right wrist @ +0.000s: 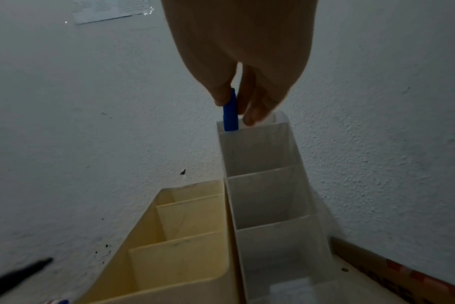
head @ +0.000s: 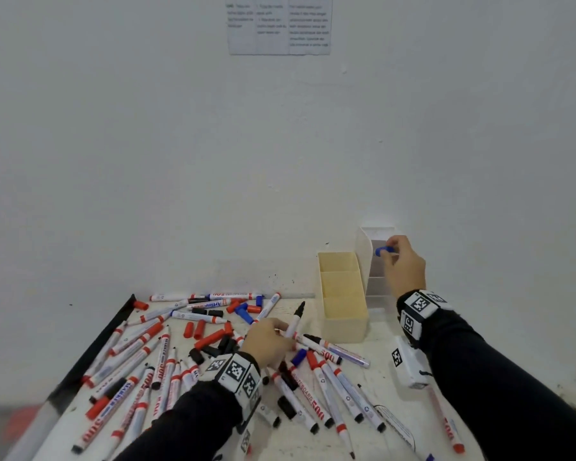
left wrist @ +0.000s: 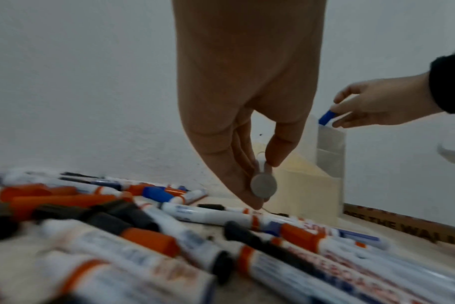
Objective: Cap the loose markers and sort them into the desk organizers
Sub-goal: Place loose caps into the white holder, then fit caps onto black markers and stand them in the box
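Observation:
My right hand (head: 388, 253) pinches a blue-capped marker (head: 383, 250) by its cap, standing upright in the rear compartment of the translucent white organizer (head: 363, 251). The right wrist view shows the blue marker (right wrist: 230, 115) dipping behind the rear divider of that organizer (right wrist: 260, 152). A cream organizer (head: 345, 324) stands to its left, with nothing visible inside. My left hand (head: 281, 331) pinches an uncapped black-tipped marker (head: 296, 319), tip pointing away, just above the pile of loose markers (head: 167, 361). In the left wrist view the marker's round butt end (left wrist: 263, 185) faces the camera.
Loose red caps (head: 198, 329), blue caps (head: 243, 312) and black caps (head: 228, 344) lie among the markers. A small white box (head: 408, 367) sits by my right wrist. The table has a black left edge (head: 90, 354). The wall rises right behind both organizers.

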`<state>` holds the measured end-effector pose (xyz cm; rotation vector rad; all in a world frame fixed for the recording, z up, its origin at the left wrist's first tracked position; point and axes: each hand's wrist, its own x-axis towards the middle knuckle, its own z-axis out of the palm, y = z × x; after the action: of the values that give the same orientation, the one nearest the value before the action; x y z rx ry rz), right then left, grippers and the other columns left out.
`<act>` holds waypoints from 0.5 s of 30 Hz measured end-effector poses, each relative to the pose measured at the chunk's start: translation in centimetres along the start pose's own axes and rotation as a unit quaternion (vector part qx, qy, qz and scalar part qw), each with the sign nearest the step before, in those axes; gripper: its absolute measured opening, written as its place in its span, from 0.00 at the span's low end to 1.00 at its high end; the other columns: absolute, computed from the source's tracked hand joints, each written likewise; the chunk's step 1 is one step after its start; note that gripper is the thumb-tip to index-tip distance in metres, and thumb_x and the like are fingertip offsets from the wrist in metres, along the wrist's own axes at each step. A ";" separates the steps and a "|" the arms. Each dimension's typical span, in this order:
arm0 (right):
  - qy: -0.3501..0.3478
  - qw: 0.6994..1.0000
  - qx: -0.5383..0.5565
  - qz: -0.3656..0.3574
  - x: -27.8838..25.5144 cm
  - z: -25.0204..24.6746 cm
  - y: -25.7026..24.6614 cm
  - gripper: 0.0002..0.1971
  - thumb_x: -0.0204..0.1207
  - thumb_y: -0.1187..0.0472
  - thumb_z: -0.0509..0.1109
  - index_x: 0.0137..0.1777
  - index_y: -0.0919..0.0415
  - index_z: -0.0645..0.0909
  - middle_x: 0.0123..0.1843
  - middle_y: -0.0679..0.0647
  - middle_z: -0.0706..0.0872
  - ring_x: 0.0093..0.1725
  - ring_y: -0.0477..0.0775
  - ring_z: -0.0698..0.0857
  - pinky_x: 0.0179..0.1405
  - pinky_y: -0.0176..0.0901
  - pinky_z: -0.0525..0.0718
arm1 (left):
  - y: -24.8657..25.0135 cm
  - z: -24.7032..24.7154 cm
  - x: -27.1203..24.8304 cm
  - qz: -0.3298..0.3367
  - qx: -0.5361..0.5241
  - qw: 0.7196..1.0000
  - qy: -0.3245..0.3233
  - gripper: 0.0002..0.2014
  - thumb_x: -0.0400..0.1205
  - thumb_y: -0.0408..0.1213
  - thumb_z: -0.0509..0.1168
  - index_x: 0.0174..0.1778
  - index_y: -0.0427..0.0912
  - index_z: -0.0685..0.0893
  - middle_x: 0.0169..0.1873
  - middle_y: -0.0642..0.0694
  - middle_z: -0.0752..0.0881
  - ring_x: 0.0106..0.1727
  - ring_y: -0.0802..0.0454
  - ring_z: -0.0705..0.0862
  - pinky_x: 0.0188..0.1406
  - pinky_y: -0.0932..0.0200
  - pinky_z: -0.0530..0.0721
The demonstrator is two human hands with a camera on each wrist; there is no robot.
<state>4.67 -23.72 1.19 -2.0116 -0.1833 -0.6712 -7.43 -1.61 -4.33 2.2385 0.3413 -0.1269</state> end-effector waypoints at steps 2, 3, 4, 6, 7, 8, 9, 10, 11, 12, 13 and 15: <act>-0.011 1.000 -0.012 0.019 -0.1 0.4 -0.4 0.06 0.78 0.69 0.62 0.53 0.65 0.74 0.53 0.65 0.84 0.51 0.65 0.83 0.49 0.43 0.76 | -1.2 -1.9 -0.3 -0.015 -0.017 1.000 0.014 0.18 0.80 0.35 0.64 0.67 0.44 0.76 0.56 0.45 0.82 0.38 0.57 0.82 0.33 0.67 0.82; -0.014 0.999 -0.024 0.024 -0.2 0.5 -0.7 0.07 0.78 0.69 0.62 0.55 0.66 0.74 0.55 0.65 0.82 0.53 0.65 0.81 0.51 0.45 0.75 | -1.9 -2.7 -0.4 -0.026 -0.033 0.999 0.025 0.18 0.81 0.35 0.64 0.67 0.43 0.76 0.52 0.46 0.82 0.35 0.57 0.82 0.30 0.68 0.82; -0.011 0.999 -0.044 0.023 -0.5 0.6 -1.0 0.09 0.78 0.69 0.62 0.57 0.68 0.75 0.58 0.65 0.79 0.56 0.65 0.79 0.54 0.46 0.74 | -2.4 -3.4 -0.7 -0.032 -0.042 0.998 0.039 0.17 0.81 0.35 0.63 0.66 0.43 0.76 0.47 0.48 0.82 0.33 0.57 0.81 0.27 0.68 0.81; 0.028 0.996 -0.090 0.005 -1.3 0.9 -1.9 0.11 0.75 0.70 0.63 0.57 0.69 0.77 0.61 0.66 0.75 0.60 0.65 0.74 0.58 0.45 0.71 | -3.2 -4.5 -1.1 -0.044 -0.061 0.994 0.073 0.13 0.83 0.37 0.59 0.62 0.43 0.77 0.40 0.48 0.81 0.31 0.55 0.80 0.25 0.66 0.81; 0.056 0.993 -0.105 -0.017 -2.0 1.0 -2.5 0.10 0.75 0.70 0.64 0.56 0.69 0.78 0.60 0.65 0.75 0.59 0.64 0.74 0.58 0.46 0.71 | -3.6 -5.0 -1.3 -0.050 -0.076 0.992 0.092 0.11 0.84 0.38 0.57 0.60 0.42 0.77 0.38 0.47 0.81 0.32 0.53 0.79 0.29 0.62 0.81; 0.072 0.990 -0.108 -0.047 -2.8 1.3 -3.1 0.08 0.74 0.70 0.64 0.53 0.67 0.78 0.57 0.63 0.76 0.56 0.62 0.74 0.56 0.47 0.73 | -3.9 -5.4 -1.5 -0.052 -0.083 0.989 0.107 0.10 0.84 0.39 0.55 0.57 0.41 0.77 0.37 0.45 0.81 0.32 0.51 0.78 0.32 0.58 0.79; 0.064 0.990 -0.099 -0.073 -3.7 1.8 -3.8 0.06 0.74 0.70 0.65 0.49 0.66 0.79 0.52 0.59 0.77 0.52 0.58 0.76 0.53 0.46 0.75 | -4.3 -5.7 -1.7 -0.053 -0.080 0.989 0.116 0.10 0.85 0.38 0.53 0.53 0.40 0.77 0.36 0.44 0.80 0.32 0.51 0.76 0.34 0.57 0.76; 0.021 0.993 -0.073 -0.087 -4.6 2.4 -4.4 0.04 0.74 0.70 0.65 0.45 0.64 0.78 0.46 0.55 0.78 0.47 0.54 0.77 0.48 0.43 0.77 | -4.6 -6.0 -1.9 -0.052 -0.070 0.989 0.123 0.09 0.85 0.37 0.52 0.48 0.40 0.77 0.36 0.43 0.79 0.32 0.51 0.74 0.34 0.58 0.72; -0.056 0.994 -0.049 -0.083 -5.5 3.0 -5.1 0.04 0.74 0.70 0.64 0.43 0.61 0.78 0.42 0.51 0.78 0.43 0.51 0.77 0.44 0.39 0.76 | -4.8 -6.2 -2.1 -0.053 -0.062 0.989 0.127 0.10 0.84 0.38 0.52 0.42 0.40 0.75 0.36 0.43 0.78 0.32 0.51 0.73 0.34 0.58 0.70; -0.161 0.983 -0.040 -0.075 -6.4 3.7 -5.7 0.06 0.74 0.69 0.65 0.41 0.58 0.77 0.39 0.49 0.78 0.40 0.49 0.77 0.42 0.38 0.76 | -5.1 -6.5 -2.4 -0.054 -0.055 0.988 0.132 0.12 0.84 0.38 0.52 0.37 0.41 0.74 0.35 0.43 0.78 0.32 0.50 0.73 0.34 0.58 0.70; -0.283 0.955 -0.060 -0.063 -7.3 4.3 -6.1 0.06 0.74 0.67 0.66 0.42 0.55 0.78 0.39 0.47 0.78 0.40 0.47 0.77 0.42 0.38 0.78 | -5.4 -6.7 -2.7 -0.054 -0.051 0.988 0.136 0.13 0.84 0.39 0.53 0.34 0.42 0.74 0.33 0.44 0.78 0.32 0.50 0.74 0.33 0.58 0.70; -0.501 0.852 -0.147 -0.029 -9.1 5.1 -6.7 0.05 0.74 0.59 0.70 0.49 0.52 0.81 0.42 0.45 0.80 0.40 0.43 0.78 0.43 0.38 0.79 | -6.0 -7.3 -3.2 -0.054 -0.033 0.988 0.144 0.14 0.83 0.41 0.55 0.32 0.44 0.75 0.30 0.46 0.78 0.34 0.47 0.77 0.37 0.58 0.74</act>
<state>-3.59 -14.62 -0.44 -2.4868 -0.7935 0.4206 -12.38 6.99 -3.52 2.1734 0.6147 0.1498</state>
